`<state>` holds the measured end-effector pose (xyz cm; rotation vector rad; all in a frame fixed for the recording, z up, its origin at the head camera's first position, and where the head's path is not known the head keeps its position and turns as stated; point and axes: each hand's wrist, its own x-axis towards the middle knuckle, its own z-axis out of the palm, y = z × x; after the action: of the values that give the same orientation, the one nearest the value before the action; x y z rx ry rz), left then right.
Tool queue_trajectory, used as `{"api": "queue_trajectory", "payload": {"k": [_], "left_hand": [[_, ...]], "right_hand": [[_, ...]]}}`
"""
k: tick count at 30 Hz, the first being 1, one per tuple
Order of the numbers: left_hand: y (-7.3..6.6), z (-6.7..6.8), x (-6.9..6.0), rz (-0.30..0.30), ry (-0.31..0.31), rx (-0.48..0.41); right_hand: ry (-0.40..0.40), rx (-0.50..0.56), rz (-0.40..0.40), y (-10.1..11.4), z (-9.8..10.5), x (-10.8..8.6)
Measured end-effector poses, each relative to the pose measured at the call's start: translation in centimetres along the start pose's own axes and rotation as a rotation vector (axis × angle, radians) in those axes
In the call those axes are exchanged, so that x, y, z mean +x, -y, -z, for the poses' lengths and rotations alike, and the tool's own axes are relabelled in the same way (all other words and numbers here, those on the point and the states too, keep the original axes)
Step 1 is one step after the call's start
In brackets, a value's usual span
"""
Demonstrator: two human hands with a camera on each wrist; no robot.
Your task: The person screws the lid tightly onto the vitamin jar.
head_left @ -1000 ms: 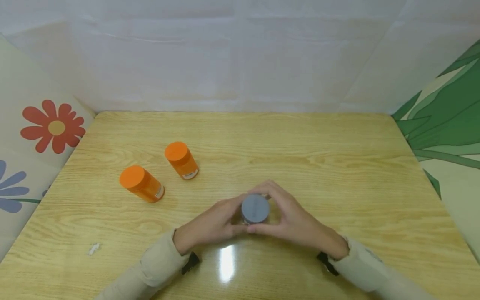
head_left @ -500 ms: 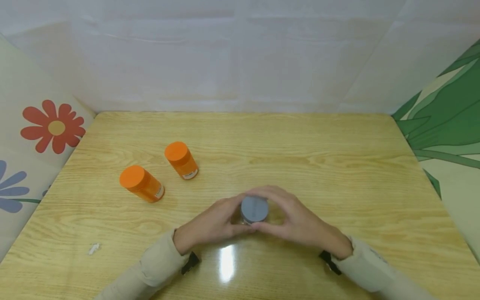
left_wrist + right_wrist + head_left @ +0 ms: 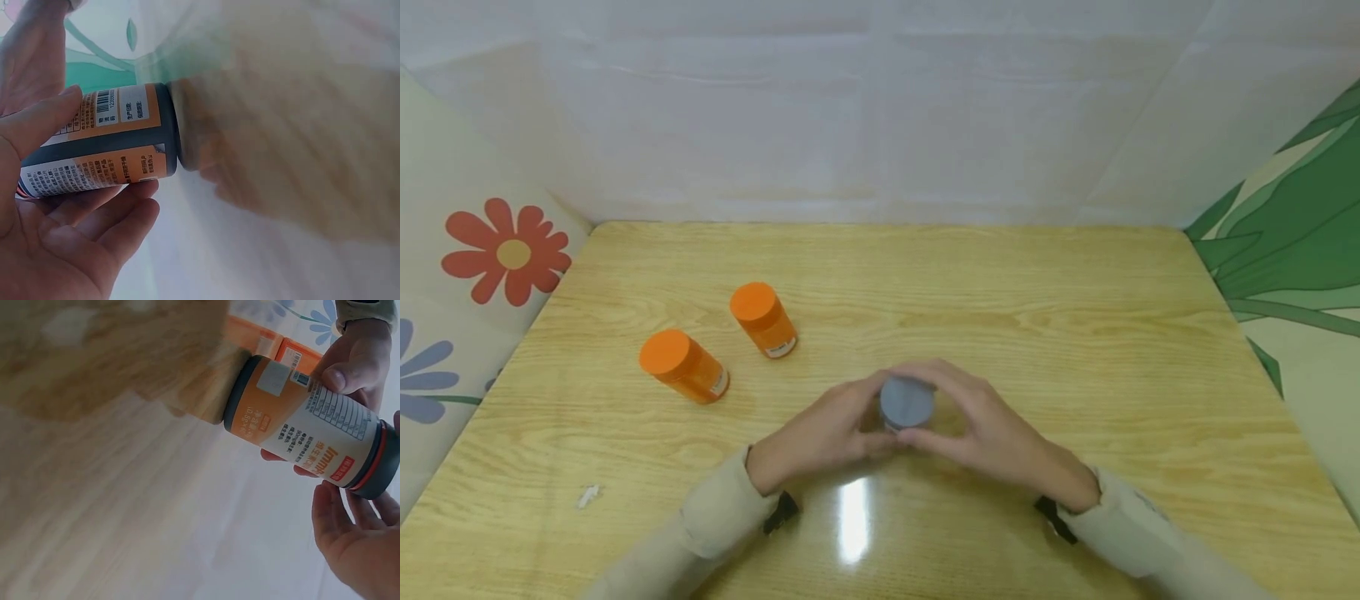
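Both hands are on a supplement bottle with a dark grey lid in the head view, near the table's front middle. My left hand grips the bottle's body; the left wrist view shows its thumb across the orange, white and dark label. My right hand curls its fingers and thumb around the lid. A thin red ring shows below that lid in the right wrist view. The base is down at the tabletop; whether it touches I cannot tell.
Two orange bottles with orange lids stand to the left, one nearer and one farther back. A small white mark lies on the wooden table at front left. White sheeting rises behind the table.
The bottle and both hands have shifted slightly away from me. My right hand's fingers have changed position around the lid. The orange bottles stay where they were.
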<state>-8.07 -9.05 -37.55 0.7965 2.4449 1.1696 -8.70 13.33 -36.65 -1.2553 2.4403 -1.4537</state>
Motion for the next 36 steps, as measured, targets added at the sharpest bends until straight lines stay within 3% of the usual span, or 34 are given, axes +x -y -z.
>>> {"api": "queue_trajectory", "payload": {"k": [7, 14, 19, 22, 30, 36], "left_hand": [[0.9, 1.1, 0.5, 0.035, -0.056, -0.003], [2.0, 2.6, 0.8, 0.09, -0.126, -0.034], [2.8, 3.4, 1.1, 0.088, -0.176, -0.05], [3.2, 3.8, 1.3, 0.079, -0.209, -0.045], [3.6, 4.3, 1.3, 0.134, -0.261, -0.043], [3.7, 4.3, 1.3, 0.177, -0.275, -0.045]], "right_hand": [[-0.029, -0.032, -0.075, 0.1, 0.4, 0.2], [-0.05, -0.045, -0.077, 0.2, 0.7, 0.2], [-0.063, -0.068, -0.078, -0.1, 1.0, 0.5], [-0.08, -0.078, -0.089, -0.3, 1.2, 0.7], [-0.114, -0.135, -0.116, -0.8, 1.6, 1.1], [-0.13, -0.192, -0.195, -1.0, 2.1, 1.2]]}}
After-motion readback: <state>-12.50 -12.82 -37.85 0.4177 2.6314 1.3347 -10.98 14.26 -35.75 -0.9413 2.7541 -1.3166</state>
